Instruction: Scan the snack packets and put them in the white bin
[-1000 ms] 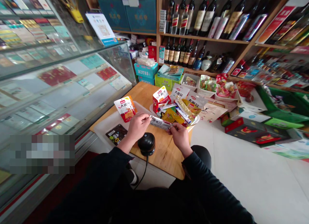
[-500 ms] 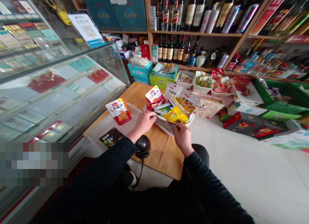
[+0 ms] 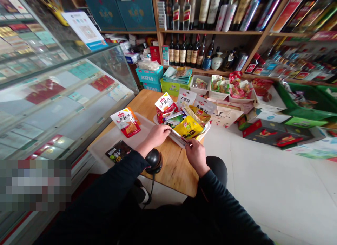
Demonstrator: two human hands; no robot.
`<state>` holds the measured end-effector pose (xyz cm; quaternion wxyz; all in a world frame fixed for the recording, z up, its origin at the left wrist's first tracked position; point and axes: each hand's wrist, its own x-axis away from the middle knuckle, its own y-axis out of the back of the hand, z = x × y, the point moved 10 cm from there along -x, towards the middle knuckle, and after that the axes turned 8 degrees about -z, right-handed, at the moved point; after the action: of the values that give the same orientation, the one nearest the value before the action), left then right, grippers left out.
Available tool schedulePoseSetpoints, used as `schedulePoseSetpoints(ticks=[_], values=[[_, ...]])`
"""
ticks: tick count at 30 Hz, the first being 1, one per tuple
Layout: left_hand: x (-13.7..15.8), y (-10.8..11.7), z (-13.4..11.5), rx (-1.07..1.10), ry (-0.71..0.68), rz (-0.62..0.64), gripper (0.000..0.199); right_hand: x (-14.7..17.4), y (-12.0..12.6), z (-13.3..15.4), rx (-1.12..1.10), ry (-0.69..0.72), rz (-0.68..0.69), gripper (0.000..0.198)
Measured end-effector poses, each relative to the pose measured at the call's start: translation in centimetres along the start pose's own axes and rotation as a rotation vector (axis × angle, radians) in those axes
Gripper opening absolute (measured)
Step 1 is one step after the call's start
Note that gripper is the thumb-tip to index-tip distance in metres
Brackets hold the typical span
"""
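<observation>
Between my two hands a thin snack packet (image 3: pixel 179 137) is held nearly edge-on over the near rim of a white basket (image 3: pixel 205 131). My left hand (image 3: pixel 158 136) pinches its left end, while the fingers of my right hand (image 3: pixel 196 153) are closed on the right end. Behind it the basket is heaped with snack packets, among them a yellow pouch (image 3: pixel 190 127) and a red-and-white pouch (image 3: pixel 166 106). To the left, a white tray (image 3: pixel 101 143) carries another red-and-white pouch (image 3: pixel 126 122) and a black packet (image 3: pixel 118 152), partly behind my left sleeve.
A black scanner-like device (image 3: pixel 154 160) with a cable stands on the wooden table (image 3: pixel 175 171), below my left wrist. The glass display case (image 3: pixel 79 97) flanks the table on the left. Beyond are snack boxes (image 3: pixel 200 85) and bottle shelves (image 3: pixel 210 33). A paper bag (image 3: pixel 228 115) sits right of the basket.
The packet has tilted from showing its printed face to nearly edge-on. Both hands still grip it, with my right hand slightly lower. The whole view has shifted a little.
</observation>
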<state>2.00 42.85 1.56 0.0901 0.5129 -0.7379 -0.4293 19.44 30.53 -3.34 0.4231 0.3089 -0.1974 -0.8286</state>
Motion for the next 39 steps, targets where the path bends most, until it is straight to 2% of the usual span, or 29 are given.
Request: schedulePoseSetpoints(ticks=[3,6,9,13,19,22,25,28,31,35,37,39], values=[[0.4,-0.5,0.1,0.005,0.003,0.046,0.021,0.2,-0.3,-0.2,0.006,-0.009,0.026,0.016],[0.9,-0.4,-0.1,0.027,0.008,0.048,0.025,0.3,-0.2,0.1,-0.025,0.005,0.021,0.024],[1.5,-0.1,-0.3,0.041,0.008,0.037,0.027,0.7,0.5,0.5,-0.043,0.012,-0.016,0.033],[2.4,0.9,-0.5,0.043,0.037,0.02,0.034,1.8,1.9,1.4,-0.059,0.023,-0.085,0.033],[5.1,4.0,-2.2,0.131,0.065,-0.071,0.038,4.1,2.9,2.8,-0.115,0.062,-0.113,0.02],[7.2,6.2,-3.0,0.177,0.085,-0.158,0.032,5.2,3.1,2.5,-0.1,0.084,-0.101,0.018],[9.9,8.5,-2.9,0.208,0.132,-0.267,0.029,5.9,3.7,1.3,-0.057,0.1,-0.098,0.019],[13.5,10.9,-1.5,0.232,0.179,-0.422,0.027,6.2,4.6,-1.0,0.031,0.09,-0.106,0.021],[17.8,12.7,1.4,0.199,0.274,-0.549,0.027,6.7,5.1,-3.6,0.188,0.085,-0.066,0.022],[24.0,13.9,6.0,0.121,0.419,-0.598,0.03,8.7,4.6,-5.2,0.43,0.136,-0.008,0.017],[27.1,14.3,7.7,-0.018,0.459,-0.58,0.029,10.2,4.0,-4.7,0.493,0.192,0.004,0.014],[29.8,14.9,8.4,-0.205,0.423,-0.579,0.026,11.5,3.4,-3.9,0.52,0.243,-0.002,0.015]])
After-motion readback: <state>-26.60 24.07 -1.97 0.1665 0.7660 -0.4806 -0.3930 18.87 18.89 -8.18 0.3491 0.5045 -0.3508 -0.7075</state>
